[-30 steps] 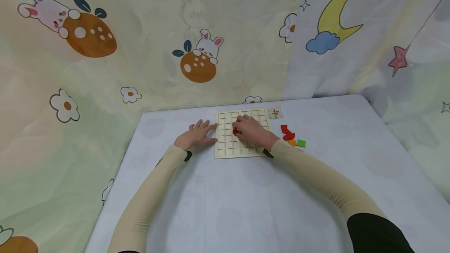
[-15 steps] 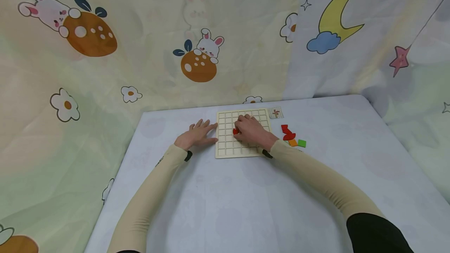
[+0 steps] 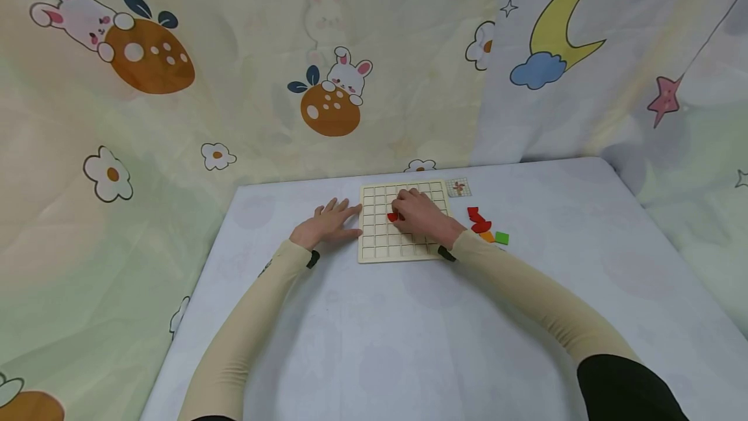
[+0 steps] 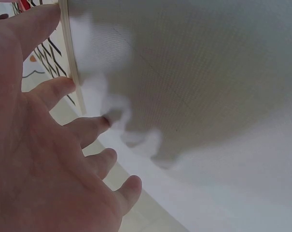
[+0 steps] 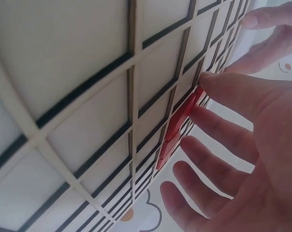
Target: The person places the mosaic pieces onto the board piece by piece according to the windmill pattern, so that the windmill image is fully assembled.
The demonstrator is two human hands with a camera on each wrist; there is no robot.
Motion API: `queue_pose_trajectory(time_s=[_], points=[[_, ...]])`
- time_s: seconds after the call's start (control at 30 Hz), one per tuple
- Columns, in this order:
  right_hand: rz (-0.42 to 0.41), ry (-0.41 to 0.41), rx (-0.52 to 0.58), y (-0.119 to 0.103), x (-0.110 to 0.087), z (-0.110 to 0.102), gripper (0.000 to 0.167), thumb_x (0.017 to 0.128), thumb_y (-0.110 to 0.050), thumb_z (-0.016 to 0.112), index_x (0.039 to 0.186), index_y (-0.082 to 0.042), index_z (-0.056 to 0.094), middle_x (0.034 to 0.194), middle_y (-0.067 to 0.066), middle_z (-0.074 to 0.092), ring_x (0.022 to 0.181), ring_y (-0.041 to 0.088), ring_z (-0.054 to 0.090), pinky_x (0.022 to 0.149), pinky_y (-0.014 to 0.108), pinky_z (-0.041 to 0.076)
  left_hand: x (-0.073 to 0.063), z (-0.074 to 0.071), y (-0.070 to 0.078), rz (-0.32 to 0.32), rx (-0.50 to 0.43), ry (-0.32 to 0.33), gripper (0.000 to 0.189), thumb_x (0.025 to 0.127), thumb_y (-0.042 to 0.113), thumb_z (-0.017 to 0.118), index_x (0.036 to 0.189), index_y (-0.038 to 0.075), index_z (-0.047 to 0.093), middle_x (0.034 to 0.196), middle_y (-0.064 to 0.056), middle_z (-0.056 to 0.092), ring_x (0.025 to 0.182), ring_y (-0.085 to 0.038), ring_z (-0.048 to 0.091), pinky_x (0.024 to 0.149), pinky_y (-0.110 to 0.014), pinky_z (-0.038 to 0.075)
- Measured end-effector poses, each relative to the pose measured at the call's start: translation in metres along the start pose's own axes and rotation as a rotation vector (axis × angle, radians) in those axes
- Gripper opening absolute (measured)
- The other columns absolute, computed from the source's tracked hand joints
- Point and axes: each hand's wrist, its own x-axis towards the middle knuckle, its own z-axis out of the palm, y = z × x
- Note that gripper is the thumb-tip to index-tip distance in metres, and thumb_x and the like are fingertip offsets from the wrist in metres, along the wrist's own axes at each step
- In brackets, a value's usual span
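A pale wooden board with a square grid (image 3: 380, 249) lies flat on the table. My left hand (image 3: 330, 225) is beside its left edge, fingers spread; in the left wrist view the thumb and index fingertip touch the board's rim (image 4: 68, 53). Over the grid's middle, my right hand (image 3: 422, 216) pinches a flat red piece (image 5: 182, 113) between thumb and index finger, the other fingers loosely bent. More red (image 5: 167, 147) shows on the grid just beyond it. From the head, the hand covers most of this red, so exact shapes are hidden.
Right of the board lie several loose red pieces (image 3: 481, 227), an orange piece (image 3: 487, 237) and a green square (image 3: 501, 238). A small card with a gridded picture (image 3: 458, 188) sits by the board's upper right corner. A patterned cloth wall (image 3: 409, 83) rises behind the table.
My right hand has shifted slightly up and right over the grid, and the visible bit of red has moved a little the same way. The left hand stays in place.
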Motion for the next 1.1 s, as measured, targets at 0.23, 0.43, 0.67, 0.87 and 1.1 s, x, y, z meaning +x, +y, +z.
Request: queue_pose_trajectory(time_s=[0.23,0.43,0.67,0.87,1.1], points=[[0.009,-0.011,0.021,0.0019,0.0006,0.0002,0.023,0.096,-0.028,0.068,0.109,-0.010,0.071,0.117,0.009,0.062,0.103,0.028,0.054,0.088,0.045,0.049,0.0014,0.0006,-0.0010,-0.005,0.001,-0.007,0.077,0.099,0.061,0.049,0.162,0.029,0.020,0.170,-0.013,0.011,0.157,-0.039,0.001,0.124,-0.061,0.008],[0.025,-0.010,0.041,0.0024,0.0020,0.0016,0.025,0.096,-0.030,0.069,0.112,-0.010,0.071,0.115,0.009,0.062,0.102,0.027,0.054,0.089,0.045,0.048,0.0020,0.0006,-0.0015,-0.015,-0.004,-0.021,0.078,0.098,0.062,0.049,0.162,0.030,0.019,0.170,-0.012,0.010,0.157,-0.039,0.000,0.124,-0.060,0.008],[0.042,0.002,0.064,0.0015,0.0018,-0.0016,0.019,0.097,-0.024,0.068,0.109,-0.010,0.073,0.117,0.010,0.063,0.103,0.028,0.055,0.088,0.045,0.050,0.0011,-0.0007,-0.0009,-0.012,0.008,-0.020,0.077,0.099,0.062,0.048,0.162,0.029,0.019,0.170,-0.012,0.010,0.157,-0.040,0.001,0.124,-0.061,0.009],[0.043,-0.003,0.063,0.0004,0.0015,-0.0018,0.017,0.097,-0.021,0.067,0.107,-0.010,0.073,0.114,0.010,0.064,0.101,0.028,0.055,0.088,0.043,0.049,0.0009,-0.0014,-0.0002,-0.010,0.010,-0.020,0.078,0.098,0.063,0.048,0.162,0.029,0.019,0.170,-0.013,0.010,0.157,-0.040,0.002,0.124,-0.061,0.010],[0.046,0.001,0.065,0.0007,0.0000,-0.0010,0.017,0.097,-0.022,0.067,0.107,-0.010,0.073,0.112,0.010,0.064,0.100,0.028,0.054,0.087,0.044,0.049,0.0006,-0.0002,0.0001,-0.003,0.009,-0.011,0.077,0.099,0.061,0.049,0.162,0.028,0.020,0.170,-0.013,0.011,0.157,-0.041,0.002,0.124,-0.062,0.010]])
